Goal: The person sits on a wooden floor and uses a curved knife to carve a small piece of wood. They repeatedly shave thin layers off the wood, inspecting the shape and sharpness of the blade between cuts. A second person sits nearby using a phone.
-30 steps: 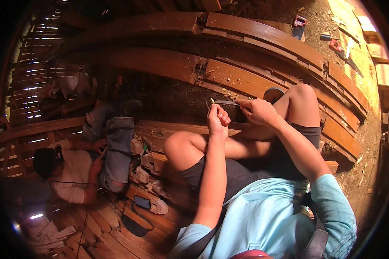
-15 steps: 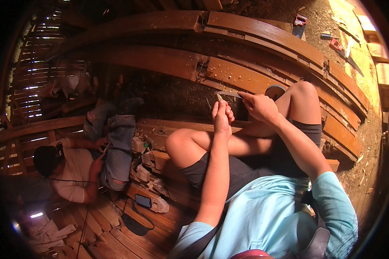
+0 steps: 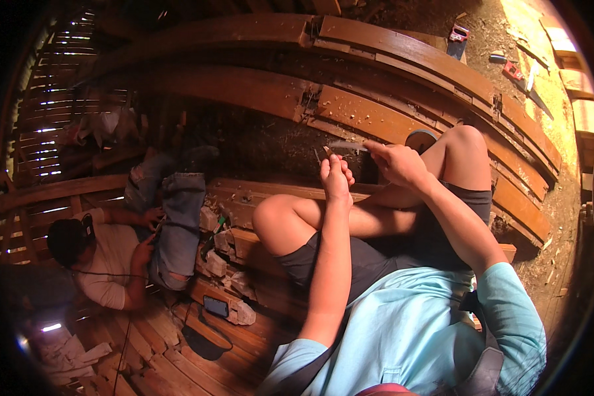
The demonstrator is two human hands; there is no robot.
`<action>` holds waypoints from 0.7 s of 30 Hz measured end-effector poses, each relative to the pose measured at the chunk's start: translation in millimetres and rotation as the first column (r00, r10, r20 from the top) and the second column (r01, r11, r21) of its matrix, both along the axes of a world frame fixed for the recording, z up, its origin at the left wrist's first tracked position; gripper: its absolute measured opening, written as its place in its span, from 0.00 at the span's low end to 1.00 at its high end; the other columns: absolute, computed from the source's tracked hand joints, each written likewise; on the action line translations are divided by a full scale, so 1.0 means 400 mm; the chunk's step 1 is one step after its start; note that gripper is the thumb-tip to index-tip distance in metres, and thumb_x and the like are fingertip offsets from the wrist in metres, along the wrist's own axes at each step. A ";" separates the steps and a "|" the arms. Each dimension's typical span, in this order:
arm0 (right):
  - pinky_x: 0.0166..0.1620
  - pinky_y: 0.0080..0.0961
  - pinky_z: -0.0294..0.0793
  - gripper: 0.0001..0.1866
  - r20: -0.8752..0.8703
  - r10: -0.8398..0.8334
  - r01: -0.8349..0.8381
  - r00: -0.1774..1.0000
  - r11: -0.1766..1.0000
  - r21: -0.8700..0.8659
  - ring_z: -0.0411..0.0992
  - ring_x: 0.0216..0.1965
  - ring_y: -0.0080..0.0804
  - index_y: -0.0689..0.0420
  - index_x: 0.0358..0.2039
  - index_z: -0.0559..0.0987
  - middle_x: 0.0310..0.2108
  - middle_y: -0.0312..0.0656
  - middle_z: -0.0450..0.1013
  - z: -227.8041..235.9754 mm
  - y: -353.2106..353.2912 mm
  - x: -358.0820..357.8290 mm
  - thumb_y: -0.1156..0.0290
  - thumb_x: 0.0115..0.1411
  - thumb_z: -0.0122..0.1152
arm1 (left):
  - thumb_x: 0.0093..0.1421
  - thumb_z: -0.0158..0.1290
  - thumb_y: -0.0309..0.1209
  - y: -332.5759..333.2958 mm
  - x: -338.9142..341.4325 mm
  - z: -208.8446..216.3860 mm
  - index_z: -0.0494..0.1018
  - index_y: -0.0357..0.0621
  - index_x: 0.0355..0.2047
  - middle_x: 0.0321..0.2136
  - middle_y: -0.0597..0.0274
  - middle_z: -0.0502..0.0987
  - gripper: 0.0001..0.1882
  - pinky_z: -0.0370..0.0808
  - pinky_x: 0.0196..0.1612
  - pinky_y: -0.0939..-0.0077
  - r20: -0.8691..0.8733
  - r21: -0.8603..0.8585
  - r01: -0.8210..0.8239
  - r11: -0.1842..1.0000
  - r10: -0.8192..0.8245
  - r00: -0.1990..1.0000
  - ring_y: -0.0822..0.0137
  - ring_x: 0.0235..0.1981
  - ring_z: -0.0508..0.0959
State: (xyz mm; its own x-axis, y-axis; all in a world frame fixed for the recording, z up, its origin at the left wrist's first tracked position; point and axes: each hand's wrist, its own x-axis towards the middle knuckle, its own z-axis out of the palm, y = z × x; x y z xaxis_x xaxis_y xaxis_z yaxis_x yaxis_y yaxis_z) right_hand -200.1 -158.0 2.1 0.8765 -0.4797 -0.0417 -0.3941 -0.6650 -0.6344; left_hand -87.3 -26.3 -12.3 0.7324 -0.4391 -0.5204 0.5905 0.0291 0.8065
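Observation:
Above my crossed legs, my left hand (image 3: 337,177) is closed around a small piece of wood (image 3: 328,152) whose tip sticks up past the fingers. My right hand (image 3: 397,164) grips a knife, its forefinger stretched along the back. The knife's blade (image 3: 347,145) points left, blurred by motion, just above the tip of the wood. Whether the blade touches the wood I cannot tell. The knife's handle is hidden inside the right hand.
Long brown boards (image 3: 369,112) scattered with shavings run across in front of me. Saws (image 3: 458,36) lie at the far right. To my left another person (image 3: 115,257) sits working with both hands, near a phone (image 3: 216,305), a dark cap (image 3: 206,340) and wood blocks (image 3: 214,264).
The blade has shifted slightly and is now blurred, and the wood tip in my left hand has tilted to the left. The other person's hands have moved a little.

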 end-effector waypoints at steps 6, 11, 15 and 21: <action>0.29 0.44 0.74 0.16 -0.016 0.054 -0.055 0.998 0.998 -0.044 0.76 0.27 0.49 0.40 0.50 0.76 0.24 0.49 0.76 0.015 0.002 -0.001 0.60 0.62 0.49 | 0.68 0.42 0.36 0.002 0.014 -0.001 0.62 0.48 0.31 0.18 0.73 0.61 0.09 0.61 0.15 0.85 0.078 0.035 0.098 0.995 -0.100 0.992 0.80 0.15 0.61; 0.32 0.45 0.75 0.14 -0.099 -0.098 0.092 0.990 0.994 -0.058 0.76 0.31 0.53 0.44 0.46 0.76 0.29 0.51 0.77 0.033 0.026 0.015 0.61 0.62 0.48 | 0.67 0.42 0.35 0.002 0.023 -0.001 0.62 0.48 0.29 0.17 0.74 0.60 0.10 0.59 0.14 0.86 0.157 0.001 0.187 0.982 -0.185 0.970 0.82 0.14 0.60; 0.39 0.49 0.74 0.15 -0.152 -0.367 0.383 0.918 0.919 0.090 0.75 0.35 0.58 0.45 0.48 0.74 0.35 0.55 0.76 -0.027 -0.061 0.044 0.60 0.63 0.47 | 0.68 0.43 0.35 -0.019 -0.038 0.023 0.63 0.47 0.28 0.15 0.74 0.61 0.11 0.58 0.13 0.87 0.225 0.005 0.328 0.945 -0.321 0.920 0.82 0.12 0.60; 0.33 0.44 0.75 0.17 0.049 0.042 -0.043 0.998 0.999 0.022 0.76 0.32 0.50 0.39 0.51 0.75 0.29 0.49 0.77 0.018 -0.023 -0.014 0.58 0.63 0.49 | 0.66 0.41 0.33 0.006 0.005 0.022 0.63 0.48 0.30 0.18 0.72 0.64 0.08 0.59 0.13 0.86 0.075 0.118 0.087 0.989 -0.096 0.993 0.81 0.13 0.63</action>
State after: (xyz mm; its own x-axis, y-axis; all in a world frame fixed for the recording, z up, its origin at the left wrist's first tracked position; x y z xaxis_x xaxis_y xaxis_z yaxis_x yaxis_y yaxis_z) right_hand -205.5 -167.3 9.4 0.8972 -0.4415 -0.0093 -0.3344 -0.6656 -0.6672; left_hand -85.1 -23.8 -3.4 0.7332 -0.4469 -0.5125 0.5198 -0.1176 0.8462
